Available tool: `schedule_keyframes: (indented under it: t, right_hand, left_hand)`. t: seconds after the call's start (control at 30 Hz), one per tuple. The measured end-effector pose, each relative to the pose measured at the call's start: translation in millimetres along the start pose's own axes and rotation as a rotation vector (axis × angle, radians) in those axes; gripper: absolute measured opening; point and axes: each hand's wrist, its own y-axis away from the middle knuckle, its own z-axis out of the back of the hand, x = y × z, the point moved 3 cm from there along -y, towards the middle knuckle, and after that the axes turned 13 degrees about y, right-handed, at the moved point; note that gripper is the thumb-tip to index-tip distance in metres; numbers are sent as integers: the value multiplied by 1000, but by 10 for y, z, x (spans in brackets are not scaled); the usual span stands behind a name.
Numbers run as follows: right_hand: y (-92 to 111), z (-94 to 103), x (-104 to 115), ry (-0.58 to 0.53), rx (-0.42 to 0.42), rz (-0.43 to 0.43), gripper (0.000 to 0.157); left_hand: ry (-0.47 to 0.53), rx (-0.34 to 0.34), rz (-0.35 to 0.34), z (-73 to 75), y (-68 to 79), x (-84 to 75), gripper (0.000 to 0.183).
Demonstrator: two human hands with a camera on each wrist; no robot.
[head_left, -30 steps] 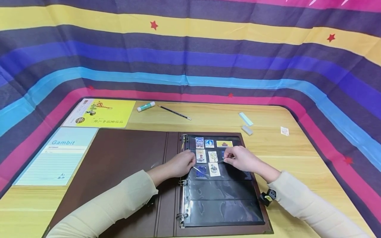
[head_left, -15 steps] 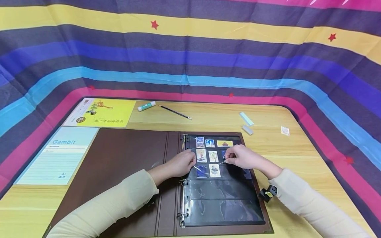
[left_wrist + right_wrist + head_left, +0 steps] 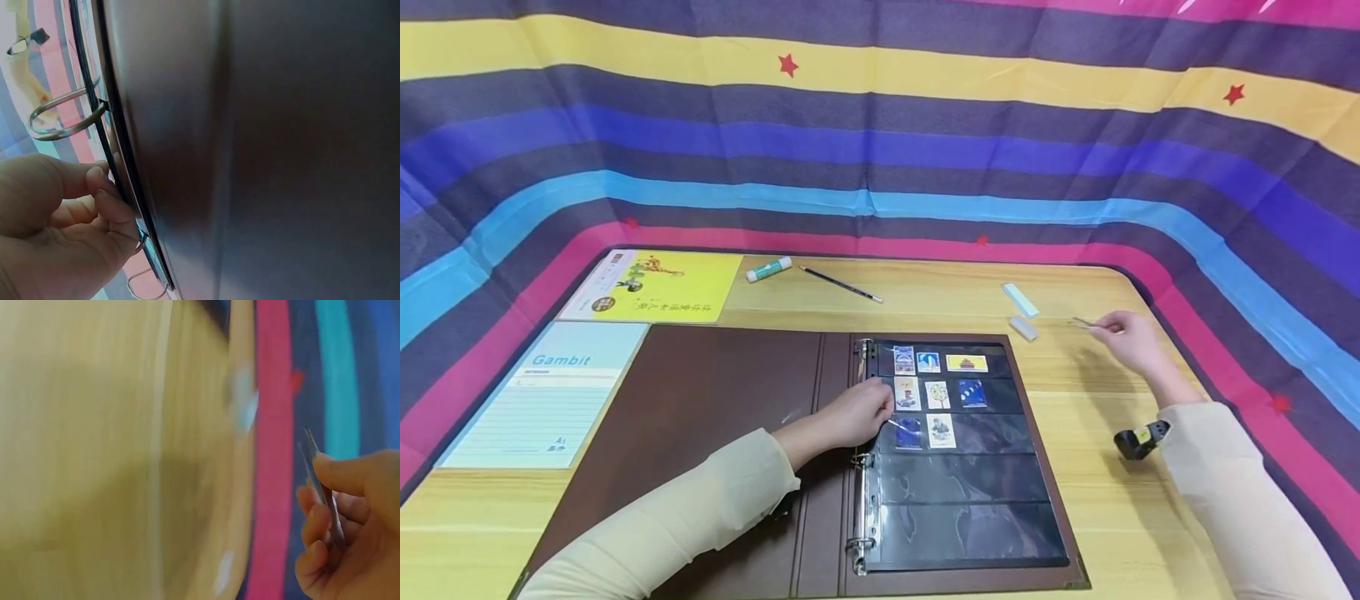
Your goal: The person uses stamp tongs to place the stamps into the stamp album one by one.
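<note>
A brown ring-binder stamp album (image 3: 730, 467) lies open, its black stamp page (image 3: 962, 542) on the right. Several stamps, among them a white portrait stamp (image 3: 940, 431) and a blue stamp (image 3: 972, 392), sit in the page's clear strips. At the page's inner edge by the rings, my left hand (image 3: 853, 414) pinches with curled fingers; in the left wrist view its fingertips meet the dark page edge. My right hand (image 3: 1131, 342) holds metal tweezers (image 3: 322, 481) above the table, right of the album. Their tips are slightly apart, with nothing visible between them.
Beyond the album lie a glue stick (image 3: 769, 269), a pencil (image 3: 841, 284), a pale blue-white bar (image 3: 1020, 300) and a grey eraser (image 3: 1023, 328). A yellow book (image 3: 662, 283) and a Gambit notebook (image 3: 542, 400) are at left. Striped cloth (image 3: 865, 150) surrounds the table.
My right hand has moved from the page rightward and away over the table with the tweezers, uncovering the blue stamp. The loose stamp at right is now out of sight. My left hand stays put.
</note>
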Motion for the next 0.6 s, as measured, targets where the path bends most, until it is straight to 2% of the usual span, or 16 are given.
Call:
schedule_keyframes:
  t: [0.13, 0.23, 0.43, 0.5, 0.6]
  right_hand:
    - [-22, 23, -399, 48, 32, -205, 36]
    - [-34, -11, -562, 71, 61, -290, 35]
    - [-44, -85, -707, 116, 88, -382, 32]
    - [-45, -105, -722, 117, 93, -387, 32]
    - [-60, -134, -721, 116, 97, -351, 33]
  left_hand:
    - [1, 3, 2, 1, 4, -2, 15]
    - [5, 4, 6, 2, 4, -4, 15]
    - [12, 1, 2, -5, -4, 0, 15]
    - [9, 0, -3, -6, -6, 1, 15]
    - [1, -3, -6, -1, -4, -2, 15]
